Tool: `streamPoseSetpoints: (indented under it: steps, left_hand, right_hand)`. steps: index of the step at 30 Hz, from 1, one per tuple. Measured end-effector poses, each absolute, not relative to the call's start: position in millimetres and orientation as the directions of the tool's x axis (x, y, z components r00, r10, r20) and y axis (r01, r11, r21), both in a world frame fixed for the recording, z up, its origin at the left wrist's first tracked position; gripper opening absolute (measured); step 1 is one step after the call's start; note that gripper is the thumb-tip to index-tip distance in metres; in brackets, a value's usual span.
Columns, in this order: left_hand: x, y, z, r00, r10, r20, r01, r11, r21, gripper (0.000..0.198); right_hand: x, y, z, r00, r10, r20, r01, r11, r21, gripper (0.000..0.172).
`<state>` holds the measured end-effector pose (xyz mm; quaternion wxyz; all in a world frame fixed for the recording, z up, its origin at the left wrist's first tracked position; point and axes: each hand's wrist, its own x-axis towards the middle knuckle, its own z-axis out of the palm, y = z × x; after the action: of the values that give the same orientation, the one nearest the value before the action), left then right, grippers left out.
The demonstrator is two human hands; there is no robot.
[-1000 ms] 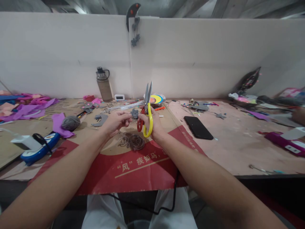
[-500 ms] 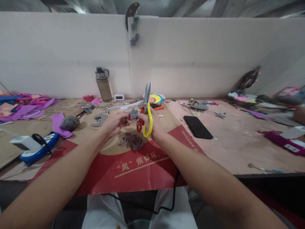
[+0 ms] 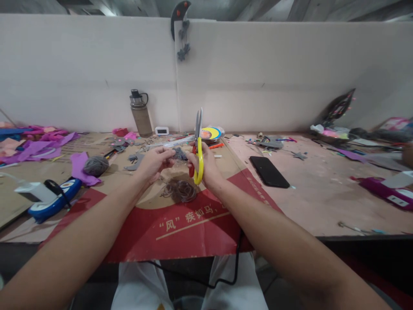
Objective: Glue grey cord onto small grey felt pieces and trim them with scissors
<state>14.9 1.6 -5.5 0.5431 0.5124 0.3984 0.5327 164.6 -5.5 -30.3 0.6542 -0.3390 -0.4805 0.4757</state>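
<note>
My left hand is closed in a pinch at the left edge of a small, dark grey piece that looks wrapped in yarn. Scissors with one yellow and one red handle stand upright in my right hand, blades pointing up and nearly together. The fingertips of that hand reach the right side of the grey piece; whether they grip it I cannot tell. Under both hands, a loose coil of thin brownish-grey yarn lies on the red and tan cardboard.
A ball of grey yarn sits at left beside a blue power strip. Farther back stands a bottle. A black phone lies at right, with a purple power strip beyond it. Another person's hand shows at the far right edge.
The scissor blades have come closer together. My left hand has shifted slightly left, and the grey piece now looks wider and flatter between my hands.
</note>
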Motion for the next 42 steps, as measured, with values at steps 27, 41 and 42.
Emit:
streamPoseSetpoints:
  steps: [27,41,42]
  left_hand:
    - [13,4,-3,0.062,0.994,0.09,-0.286,-0.068,0.956,0.016]
    - [-16,25,14,-0.26,0.964,-0.056,-0.453,-0.071,0.889,0.007]
    - [-17,25,14,-0.264,0.963,-0.063,-0.454,-0.066,0.888,0.007]
  right_hand:
    - [173,3,-34,0.094,0.911,0.402,0.04,0.4,-0.916,0.034]
    - [198,-12,-14,-0.261,0.832,0.489,0.917,0.372,-0.143,0.043]
    - [198,-13,-13,-0.273,0.833,0.481,0.922,0.369,-0.117,0.044]
